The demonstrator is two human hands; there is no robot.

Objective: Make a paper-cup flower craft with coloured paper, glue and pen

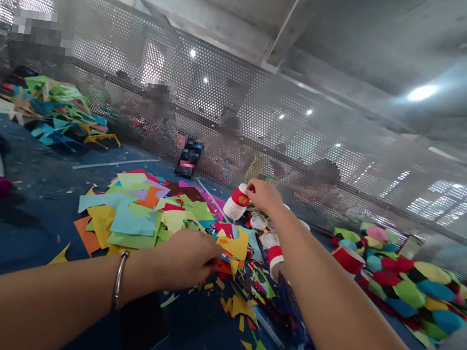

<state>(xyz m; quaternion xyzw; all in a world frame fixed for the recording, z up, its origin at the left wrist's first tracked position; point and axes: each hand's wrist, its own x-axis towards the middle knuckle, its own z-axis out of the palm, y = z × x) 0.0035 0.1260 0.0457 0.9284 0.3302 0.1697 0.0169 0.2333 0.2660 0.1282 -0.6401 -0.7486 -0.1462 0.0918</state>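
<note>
My right hand point(263, 195) reaches far across the blue table and grips a white paper cup with a red band point(237, 201), tilted, by its base. My left hand point(189, 258), a metal bangle on its wrist, rests closed on the pile of coloured paper sheets and scraps point(145, 215); its fingertips pinch at a yellow and red scrap point(232, 247). More red-banded cups point(274, 255) lie on their sides between my two arms.
A perforated metal screen point(227, 99) runs along the table's far edge, with people seated behind it. Another heap of cut paper point(58, 110) lies far left, and coloured paper discs point(412, 290) sit at the right. A dark phone point(189, 158) stands near the screen.
</note>
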